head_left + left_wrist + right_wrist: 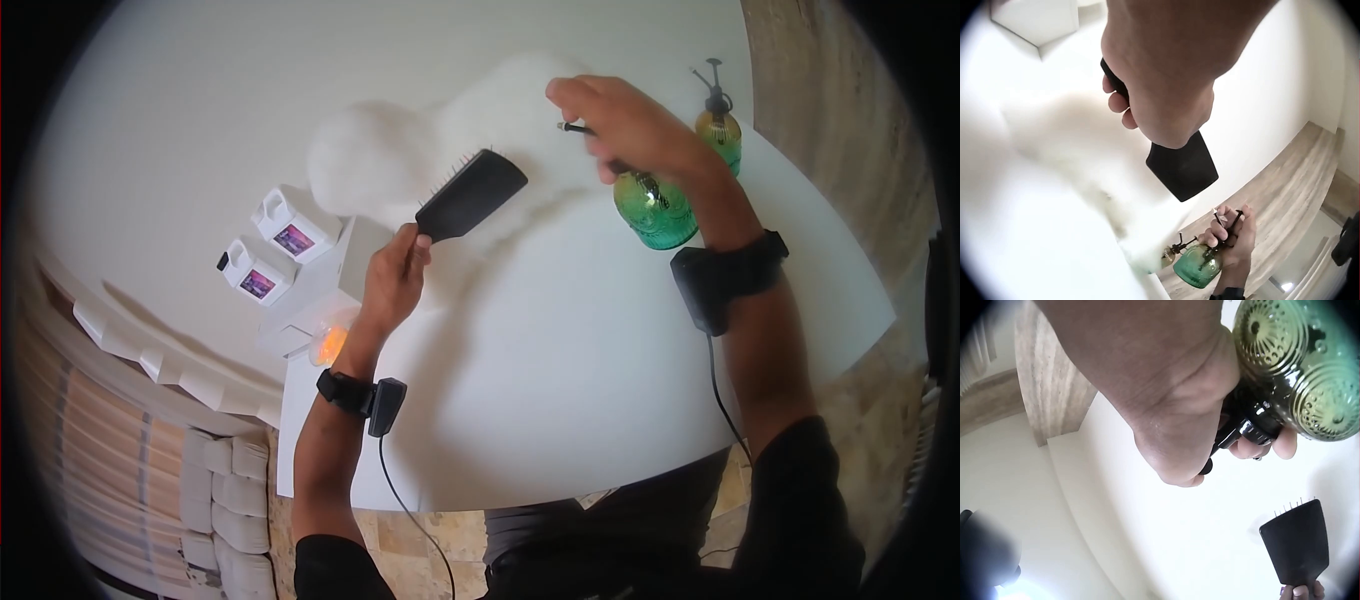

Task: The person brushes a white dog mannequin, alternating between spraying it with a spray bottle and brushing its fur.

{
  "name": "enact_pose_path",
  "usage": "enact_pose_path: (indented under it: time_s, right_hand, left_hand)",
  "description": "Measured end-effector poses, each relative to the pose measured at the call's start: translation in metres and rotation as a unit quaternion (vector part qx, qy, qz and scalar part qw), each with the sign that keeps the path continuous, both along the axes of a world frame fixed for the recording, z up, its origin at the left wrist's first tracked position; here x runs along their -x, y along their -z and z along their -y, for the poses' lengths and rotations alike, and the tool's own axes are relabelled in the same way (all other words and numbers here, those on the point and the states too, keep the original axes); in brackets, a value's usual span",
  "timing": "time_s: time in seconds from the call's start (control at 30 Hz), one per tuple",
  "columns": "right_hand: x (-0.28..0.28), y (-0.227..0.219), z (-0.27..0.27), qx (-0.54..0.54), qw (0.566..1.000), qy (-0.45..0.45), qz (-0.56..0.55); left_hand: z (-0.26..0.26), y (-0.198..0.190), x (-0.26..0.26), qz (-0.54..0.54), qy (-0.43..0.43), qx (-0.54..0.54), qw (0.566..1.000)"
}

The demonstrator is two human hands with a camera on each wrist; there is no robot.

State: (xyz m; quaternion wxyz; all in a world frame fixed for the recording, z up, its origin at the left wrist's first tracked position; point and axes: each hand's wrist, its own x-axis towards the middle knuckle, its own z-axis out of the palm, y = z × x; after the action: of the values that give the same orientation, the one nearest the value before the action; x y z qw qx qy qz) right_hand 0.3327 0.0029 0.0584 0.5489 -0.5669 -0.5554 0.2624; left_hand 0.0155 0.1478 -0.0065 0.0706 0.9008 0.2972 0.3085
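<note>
My left hand (393, 275) grips the handle of a black paddle hairbrush (478, 192), its pins facing away from me toward a fluffy white mass (370, 155) on the table. Its outline is pale and blurred, with a rounded lump at the left and a longer part to the right. My right hand (640, 125) holds a green and yellow glass spray bottle (655, 218) by its black neck, the fingers curled around the sprayer head. In the right wrist view the bottle's patterned glass (1329, 406) is tilted, and the brush (1297, 540) shows below.
A second spray bottle (720, 140) stands at the table's right edge. Two white jugs (300, 230) with purple labels sit on the left by a white box (345, 265). An orange glowing object (328, 345) is near my left forearm. The white table (560, 380) curves toward me.
</note>
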Motion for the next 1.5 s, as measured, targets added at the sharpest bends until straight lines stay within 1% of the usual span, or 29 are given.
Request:
enact_pose_path:
  time_s: [0.03,0.07,0.13,0.17,0.23,0.27,0.33,0.4,0.47,0.5,0.6,0.63,0.67,0.73,0.77,0.87,0.93,1.0,1.07,1.1,1.17,1.2,1.27,1.3,1.33,1.37,1.4,1.47,1.5]
  right_hand:
    - [0.001,-0.002,0.002,0.003,1.0,0.001,0.002]
    - [0.001,-0.003,0.003,0.006,1.0,0.001,0.004]
    - [0.001,-0.002,-0.001,0.0,1.0,0.002,0.003]
    - [0.0,-0.002,-0.002,-0.006,1.0,0.004,0.002]
    - [-0.001,-0.003,0.0,-0.006,1.0,0.01,-0.001]
    - [0.0,-0.003,0.001,-0.007,1.0,0.013,-0.003]
    - [-0.003,-0.001,-0.001,-0.011,1.0,0.006,0.003]
    - [-0.004,0.001,-0.002,-0.014,1.0,-0.003,0.01]
    - [0.0,-0.006,0.002,-0.004,1.0,0.005,0.003]
    - [0.001,-0.005,0.002,-0.004,1.0,0.004,0.003]
    - [0.002,-0.004,-0.001,-0.003,1.0,0.008,-0.006]
    - [0.001,-0.005,0.0,0.003,1.0,0.005,-0.001]
    - [0.0,-0.005,0.0,0.008,1.0,0.002,0.003]
    - [-0.001,-0.005,0.001,0.009,1.0,0.003,0.011]
    - [-0.002,-0.005,0.001,0.01,1.0,0.003,0.02]
    - [-0.005,-0.002,0.0,-0.005,0.999,-0.003,0.034]
    - [-0.006,0.002,-0.001,0.004,1.0,0.006,0.018]
    - [-0.008,0.005,-0.002,0.015,1.0,0.015,0.001]
    - [-0.009,0.008,-0.001,-0.008,0.998,-0.057,0.022]
    - [-0.009,0.008,-0.001,-0.008,0.998,-0.056,0.022]
    - [0.0,-0.004,0.005,0.098,0.994,-0.034,0.018]
    - [0.003,-0.005,0.006,0.098,0.994,-0.035,0.018]
    - [0.006,-0.007,0.007,0.163,0.985,-0.031,0.046]
    - [0.005,-0.007,0.007,0.162,0.985,-0.031,0.046]
    - [0.005,-0.007,0.007,0.133,0.99,-0.041,0.036]
    - [0.005,-0.008,0.007,0.105,0.993,-0.05,0.025]
    - [0.006,-0.008,0.008,0.104,0.993,-0.051,0.026]
    - [0.01,-0.012,0.013,0.014,1.0,-0.012,0.001]
    - [0.007,-0.01,0.01,0.007,1.0,-0.009,-0.006]
  left_hand:
    - [0.002,-0.001,-0.002,-0.008,-0.034,-0.004,0.999]
    - [0.0,0.002,-0.001,-0.008,-0.034,-0.003,0.999]
    - [-0.005,0.009,-0.001,-0.036,-0.073,-0.053,0.995]
    - [-0.005,0.011,-0.002,-0.036,-0.072,-0.053,0.995]
    - [0.001,0.016,-0.002,-0.089,-0.086,-0.044,0.991]
    - [0.005,0.019,-0.002,-0.089,-0.085,-0.044,0.991]
    - [0.013,0.025,-0.003,-0.137,-0.089,-0.031,0.986]
    - [0.018,0.032,-0.002,-0.146,-0.085,-0.023,0.985]
    - [0.027,0.03,-0.002,-0.184,0.006,-0.01,0.983]
    - [0.029,0.029,-0.003,-0.2,0.016,0.007,0.98]
    - [0.028,0.019,-0.011,-0.176,0.013,0.027,0.984]
    - [0.027,0.015,-0.015,-0.136,0.014,0.022,0.99]
    - [0.024,0.01,-0.018,-0.136,0.014,0.022,0.99]
    - [0.018,0.0,-0.024,-0.034,-0.024,0.013,0.999]
    - [0.017,-0.006,-0.028,-0.02,-0.028,-0.017,0.999]
    - [0.009,-0.013,-0.031,-0.026,-0.05,-0.035,0.998]
    - [0.011,-0.009,-0.032,-0.025,-0.053,-0.03,0.998]
    - [0.016,0.002,-0.028,-0.077,-0.074,-0.043,0.993]
    - [0.023,0.015,-0.024,-0.1,-0.075,-0.033,0.992]
    - [0.024,0.025,-0.021,-0.13,-0.063,-0.027,0.989]
    - [0.029,0.03,-0.017,-0.201,-0.052,-0.016,0.978]
    - [0.029,0.032,-0.015,-0.201,-0.052,-0.016,0.978]
    - [0.032,0.032,-0.015,-0.207,-0.022,0.02,0.978]
    - [0.03,0.03,-0.016,-0.207,-0.023,0.0,0.978]
    - [0.031,0.024,-0.019,-0.207,-0.023,-0.001,0.978]
    - [0.031,0.019,-0.022,-0.156,-0.023,-0.006,0.987]
    - [0.029,0.012,-0.025,-0.106,-0.023,-0.011,0.994]
    - [0.021,0.0,-0.032,-0.035,-0.027,0.019,0.999]
    - [0.018,-0.004,-0.036,-0.004,-0.027,0.039,0.999]
